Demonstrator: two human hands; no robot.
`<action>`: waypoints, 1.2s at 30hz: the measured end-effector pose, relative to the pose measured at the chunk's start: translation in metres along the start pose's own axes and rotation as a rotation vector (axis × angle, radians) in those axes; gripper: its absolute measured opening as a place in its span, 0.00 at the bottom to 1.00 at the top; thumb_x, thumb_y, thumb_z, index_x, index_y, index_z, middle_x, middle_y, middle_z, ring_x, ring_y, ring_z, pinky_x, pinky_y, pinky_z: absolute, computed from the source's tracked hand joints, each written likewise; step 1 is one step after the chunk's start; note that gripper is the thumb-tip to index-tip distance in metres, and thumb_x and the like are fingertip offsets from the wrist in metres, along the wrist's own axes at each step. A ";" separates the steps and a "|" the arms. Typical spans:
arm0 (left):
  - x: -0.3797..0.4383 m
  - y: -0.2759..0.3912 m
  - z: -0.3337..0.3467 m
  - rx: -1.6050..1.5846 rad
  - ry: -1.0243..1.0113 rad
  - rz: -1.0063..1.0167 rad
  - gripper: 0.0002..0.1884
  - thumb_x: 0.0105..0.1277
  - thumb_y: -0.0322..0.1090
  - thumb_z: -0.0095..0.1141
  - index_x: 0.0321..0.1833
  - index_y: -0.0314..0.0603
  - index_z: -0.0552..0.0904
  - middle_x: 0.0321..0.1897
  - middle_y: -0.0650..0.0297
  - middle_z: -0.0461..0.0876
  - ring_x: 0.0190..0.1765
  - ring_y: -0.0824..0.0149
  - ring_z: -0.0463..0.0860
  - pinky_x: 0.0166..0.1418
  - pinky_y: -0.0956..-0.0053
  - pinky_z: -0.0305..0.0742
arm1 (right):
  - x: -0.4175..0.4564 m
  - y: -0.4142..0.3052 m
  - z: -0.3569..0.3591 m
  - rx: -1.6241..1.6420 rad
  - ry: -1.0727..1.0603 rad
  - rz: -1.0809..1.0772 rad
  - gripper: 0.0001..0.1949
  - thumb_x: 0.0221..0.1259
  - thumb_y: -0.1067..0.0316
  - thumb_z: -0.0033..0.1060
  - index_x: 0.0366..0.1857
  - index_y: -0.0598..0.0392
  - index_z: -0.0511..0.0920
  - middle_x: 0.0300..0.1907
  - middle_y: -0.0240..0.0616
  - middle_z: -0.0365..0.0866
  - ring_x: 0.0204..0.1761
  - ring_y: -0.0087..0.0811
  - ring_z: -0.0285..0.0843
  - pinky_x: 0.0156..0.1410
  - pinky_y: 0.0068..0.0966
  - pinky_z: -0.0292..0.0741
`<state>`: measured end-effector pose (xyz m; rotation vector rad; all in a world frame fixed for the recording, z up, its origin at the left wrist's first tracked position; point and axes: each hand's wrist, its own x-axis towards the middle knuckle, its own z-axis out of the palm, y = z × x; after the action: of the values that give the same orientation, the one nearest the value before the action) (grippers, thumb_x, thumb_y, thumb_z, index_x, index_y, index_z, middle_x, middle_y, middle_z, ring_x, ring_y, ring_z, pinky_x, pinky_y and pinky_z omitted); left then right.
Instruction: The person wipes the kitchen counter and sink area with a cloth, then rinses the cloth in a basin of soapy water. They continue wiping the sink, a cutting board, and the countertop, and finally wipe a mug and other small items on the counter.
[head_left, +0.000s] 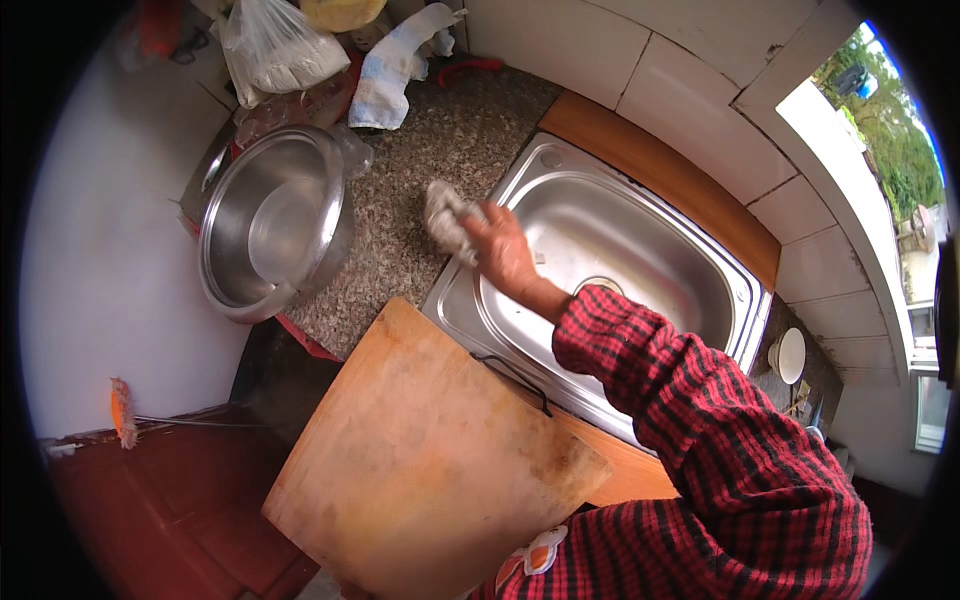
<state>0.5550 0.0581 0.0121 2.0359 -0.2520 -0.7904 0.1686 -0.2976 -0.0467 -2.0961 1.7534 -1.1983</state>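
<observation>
My right hand (510, 251), in a rolled red and black checked sleeve, grips a crumpled greyish-white cloth (450, 221). The cloth lies over the speckled stone counter (397, 217) beside the near left rim of the stainless steel sink (622, 240). A large wooden cutting board (450, 457) stands tilted between my body and the sink, partly over the counter's edge. A dark wire handle or loop (517, 382) shows at its upper edge. My left hand is out of view.
A steel basin (277, 225) with a translucent bowl inside sits on the left. Behind are a plastic bag with white contents (292, 64) and a striped cloth (386, 75). A white bowl (789, 356) stands right of the sink. A wooden strip (660, 180) runs along the tiled wall.
</observation>
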 end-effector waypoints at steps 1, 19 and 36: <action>0.000 0.000 -0.002 -0.001 -0.002 0.004 0.32 0.70 0.57 0.44 0.58 0.30 0.73 0.53 0.52 0.77 0.51 0.57 0.79 0.52 0.63 0.77 | -0.016 -0.019 -0.002 0.058 -0.108 -0.030 0.15 0.59 0.62 0.54 0.49 0.51 0.79 0.48 0.49 0.72 0.47 0.50 0.70 0.53 0.43 0.71; 0.005 -0.003 -0.019 0.043 -0.045 0.029 0.32 0.70 0.58 0.44 0.57 0.29 0.74 0.52 0.51 0.78 0.50 0.56 0.80 0.52 0.62 0.77 | -0.290 -0.035 -0.305 -0.106 -0.981 0.161 0.27 0.46 0.78 0.56 0.54 0.39 0.77 0.55 0.46 0.69 0.57 0.48 0.70 0.56 0.42 0.76; -0.010 -0.012 -0.054 0.031 -0.029 0.071 0.32 0.70 0.58 0.43 0.56 0.29 0.75 0.51 0.51 0.79 0.50 0.56 0.80 0.52 0.62 0.77 | -0.184 -0.061 -0.154 0.128 -0.429 0.277 0.19 0.48 0.75 0.56 0.48 0.50 0.76 0.42 0.46 0.71 0.48 0.48 0.73 0.49 0.39 0.73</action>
<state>0.5791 0.1062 0.0277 2.0341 -0.3529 -0.7771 0.1151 -0.0610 0.0051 -1.7946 1.6445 -0.7017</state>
